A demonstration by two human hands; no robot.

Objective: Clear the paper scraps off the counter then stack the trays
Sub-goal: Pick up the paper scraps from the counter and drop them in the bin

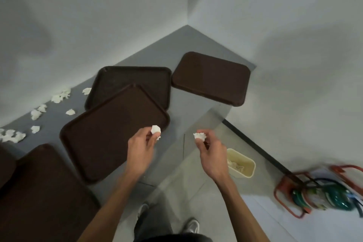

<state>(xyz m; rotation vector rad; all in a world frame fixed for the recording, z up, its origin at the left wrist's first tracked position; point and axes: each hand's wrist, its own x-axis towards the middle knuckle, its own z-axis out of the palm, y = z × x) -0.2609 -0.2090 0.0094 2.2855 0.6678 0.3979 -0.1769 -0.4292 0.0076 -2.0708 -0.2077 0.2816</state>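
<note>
My left hand (141, 145) pinches a crumpled white paper scrap (156, 130) over the right edge of a dark brown tray (102, 139). Off the counter's edge, my right hand (208, 146) pinches a second paper scrap (200, 136) above the floor. Another brown tray (117, 78) lies partly under the first. A third tray (211, 77) lies upside down at the counter's far right. One more tray (43, 188) sits at the near left. Several loose scraps (59, 97) lie along the wall on the grey counter (176, 45).
A cream waste bin (247, 163) with paper inside stands on the floor just right of my right hand. Red wire frames with green items (318, 196) lie on the floor at the right. White walls meet in a corner behind the counter. My feet show below.
</note>
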